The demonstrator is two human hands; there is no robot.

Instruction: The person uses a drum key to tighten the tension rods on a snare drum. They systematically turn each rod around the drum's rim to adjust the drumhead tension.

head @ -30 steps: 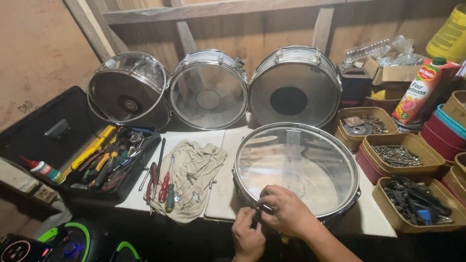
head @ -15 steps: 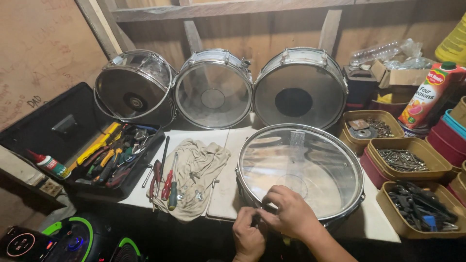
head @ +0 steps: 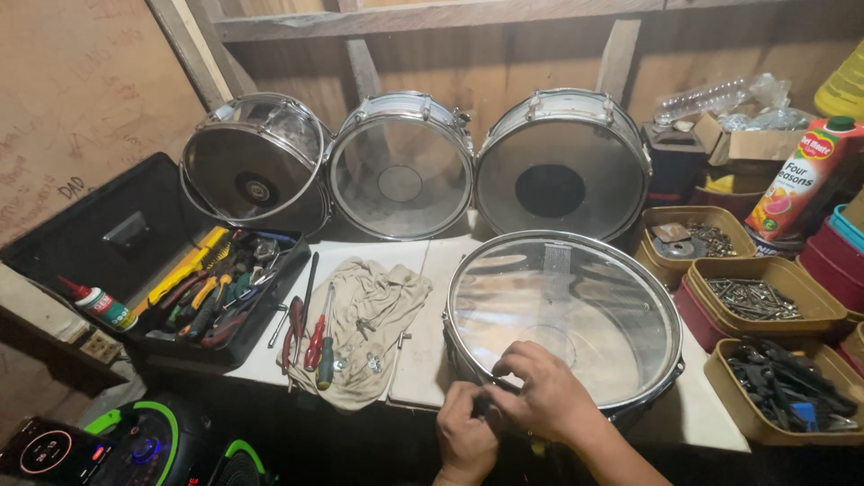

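Observation:
A chrome snare drum (head: 567,306) with a clear head lies flat on the white bench top. Both of my hands are at its near rim. My left hand (head: 463,434) is curled against the drum's shell below the rim. My right hand (head: 540,396) rests on the rim just above it, fingers pinched on a small fitting that they hide. A beige rag (head: 369,324) with small screws and washers lies left of the drum.
Three more drums (head: 400,166) lean against the wooden back wall. An open black toolbox (head: 193,279) with pliers and screwdrivers sits left. Trays of screws and parts (head: 756,301) and a juice carton (head: 801,180) stand right. A speaker (head: 162,441) is at bottom left.
The view has shifted slightly. My hands stay at the drum's near rim, the right one working over the same spot.

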